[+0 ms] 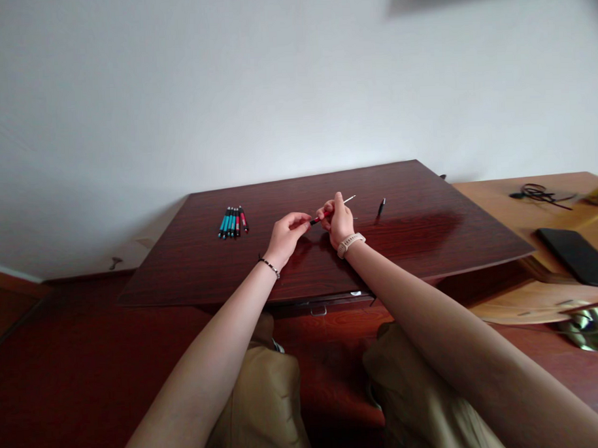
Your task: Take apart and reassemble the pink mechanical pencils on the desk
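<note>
Two hands, one red-and-black pen (320, 217)!

Over the desk (207, 273), the left hand (284, 237) has its grip pinching the black end; the right hand (342, 224) has its grip around the red barrel, a pale rod (350, 199) poking toward two o'clock. Teal and red pens (233, 222) line up at nine o'clock, a black piece (381, 207) near three!

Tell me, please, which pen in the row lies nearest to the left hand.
The red pen at the row's right end. The teal pens and the other red one lie to its left, farther from the left hand.
</note>
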### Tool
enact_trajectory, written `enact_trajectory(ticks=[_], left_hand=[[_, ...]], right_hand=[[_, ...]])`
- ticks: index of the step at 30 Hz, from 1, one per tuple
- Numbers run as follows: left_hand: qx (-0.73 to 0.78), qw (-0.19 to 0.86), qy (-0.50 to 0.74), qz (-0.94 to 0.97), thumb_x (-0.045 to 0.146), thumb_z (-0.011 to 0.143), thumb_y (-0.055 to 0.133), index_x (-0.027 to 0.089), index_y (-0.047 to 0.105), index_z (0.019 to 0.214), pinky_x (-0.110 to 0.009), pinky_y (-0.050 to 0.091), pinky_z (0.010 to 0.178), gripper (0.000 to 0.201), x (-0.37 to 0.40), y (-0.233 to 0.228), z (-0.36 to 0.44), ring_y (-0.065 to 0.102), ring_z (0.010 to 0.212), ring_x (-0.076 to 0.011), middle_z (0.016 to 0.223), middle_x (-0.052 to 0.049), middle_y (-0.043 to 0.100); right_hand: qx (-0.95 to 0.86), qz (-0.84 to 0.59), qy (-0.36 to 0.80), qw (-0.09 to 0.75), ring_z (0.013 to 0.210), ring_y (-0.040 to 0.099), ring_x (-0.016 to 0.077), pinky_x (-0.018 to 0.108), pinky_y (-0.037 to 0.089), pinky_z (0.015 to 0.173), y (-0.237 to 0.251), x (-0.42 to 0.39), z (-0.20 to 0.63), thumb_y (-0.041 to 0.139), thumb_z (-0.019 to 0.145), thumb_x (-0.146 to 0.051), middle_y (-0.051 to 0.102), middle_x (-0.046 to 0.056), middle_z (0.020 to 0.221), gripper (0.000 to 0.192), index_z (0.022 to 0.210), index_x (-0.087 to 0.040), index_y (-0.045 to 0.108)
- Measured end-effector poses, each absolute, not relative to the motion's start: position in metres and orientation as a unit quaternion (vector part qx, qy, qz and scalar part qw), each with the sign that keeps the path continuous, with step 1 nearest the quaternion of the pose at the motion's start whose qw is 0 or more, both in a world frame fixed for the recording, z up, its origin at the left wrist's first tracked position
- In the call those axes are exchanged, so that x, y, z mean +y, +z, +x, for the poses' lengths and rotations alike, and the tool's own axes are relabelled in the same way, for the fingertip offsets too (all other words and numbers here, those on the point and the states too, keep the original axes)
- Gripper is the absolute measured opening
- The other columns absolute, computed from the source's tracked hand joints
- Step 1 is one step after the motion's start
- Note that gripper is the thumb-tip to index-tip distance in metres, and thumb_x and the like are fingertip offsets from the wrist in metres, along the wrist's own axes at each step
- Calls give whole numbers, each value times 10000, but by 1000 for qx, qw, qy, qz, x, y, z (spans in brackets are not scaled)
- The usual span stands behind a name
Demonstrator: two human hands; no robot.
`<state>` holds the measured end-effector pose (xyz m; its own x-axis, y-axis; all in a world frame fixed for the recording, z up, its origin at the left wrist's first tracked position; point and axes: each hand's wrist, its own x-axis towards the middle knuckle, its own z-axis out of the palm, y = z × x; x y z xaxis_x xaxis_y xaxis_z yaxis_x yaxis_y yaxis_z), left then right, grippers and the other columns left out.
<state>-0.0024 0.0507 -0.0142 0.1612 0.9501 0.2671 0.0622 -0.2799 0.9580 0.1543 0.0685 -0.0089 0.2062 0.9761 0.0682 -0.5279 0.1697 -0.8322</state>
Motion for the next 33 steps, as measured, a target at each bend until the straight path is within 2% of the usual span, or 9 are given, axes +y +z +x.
enact_trajectory(ticks=[5,10,14,23,33], left_hand=[[406,450,515,606,327,796,842,168,765,1051,-400,547,1006,310,50,-15,-2,716,1032,-226,1090,-104,783],[386,524,528,546,358,799,860,168,746,1055,-378,579,968,338,48,-12,-1,735,968,-191,1057,-85,775],[393,540,516,537,355,778,887,162,746,1030,-356,589,930,347,47,-11,-1,726,910,-166,1033,-74,769],[433,527,485,546,481,821,855,161,762,941,-294,563,721,355,49,-10,-2,689,762,-155,889,-80,752],[430,509,476,574,537,820,850,159,768,925,-286,530,695,401,50,-12,-3,668,748,-150,892,-85,758]], right_hand=[[-309,-346,550,694,410,326,83,234,189,351,-8,69,155,514,965,-835,565,-4,583,651,703,-255,376],[-286,-335,564,698,404,291,72,231,187,343,-8,69,158,512,959,-846,558,-18,598,655,715,-250,392],[-288,-305,581,697,401,267,68,236,163,351,-9,69,159,502,975,-829,558,-21,597,646,716,-245,407],[-271,-315,585,696,387,252,73,247,183,352,-6,68,160,517,960,-834,568,-32,595,638,730,-255,379],[-286,-323,575,695,395,258,71,236,174,349,-10,70,159,494,975,-830,582,-16,594,641,721,-252,384]])
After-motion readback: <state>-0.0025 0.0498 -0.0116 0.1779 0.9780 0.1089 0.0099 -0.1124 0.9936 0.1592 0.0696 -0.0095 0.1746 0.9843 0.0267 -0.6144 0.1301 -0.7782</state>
